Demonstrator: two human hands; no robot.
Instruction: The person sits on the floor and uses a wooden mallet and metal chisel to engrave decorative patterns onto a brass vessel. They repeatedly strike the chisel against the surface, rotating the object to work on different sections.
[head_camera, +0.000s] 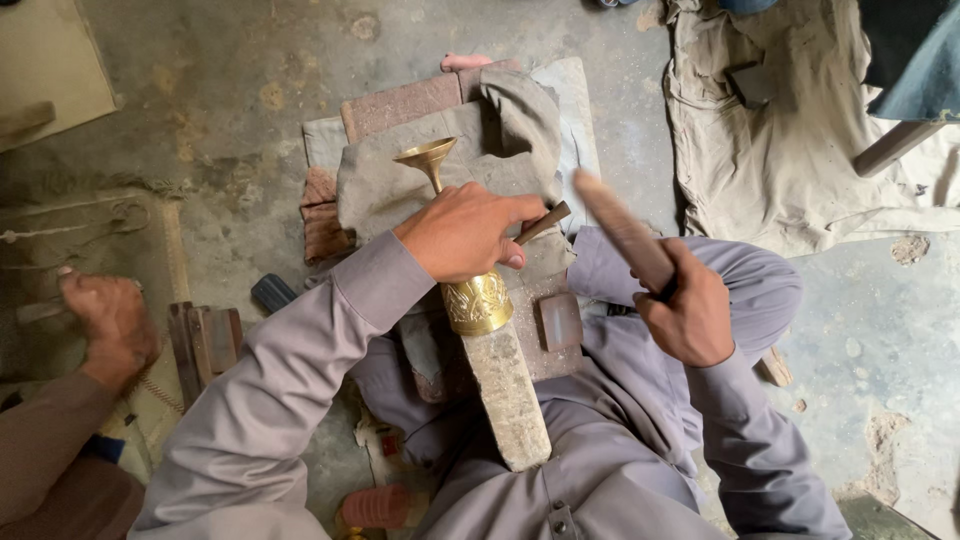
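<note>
My left hand (462, 231) grips a brass vase (470, 295) with a flared mouth and an engraved body. The same hand pinches a thin dark rod (545, 221). The vase lies on grey cloth (500, 140) over a long stone block (510, 395) that runs toward my lap. My right hand (690, 315) is raised to the right of the vase and holds a wooden mallet (620, 228), its head blurred above the cloth. A small flat brownish block (560, 320) lies beside the vase's body.
Another person's hand (105, 320) rests on a mat at the left. Brown bricks (400, 105) lie under the cloth. A tan cloth (790, 140) spreads at the upper right. A wooden piece (205, 340) stands by my left sleeve. The floor is bare concrete (250, 60).
</note>
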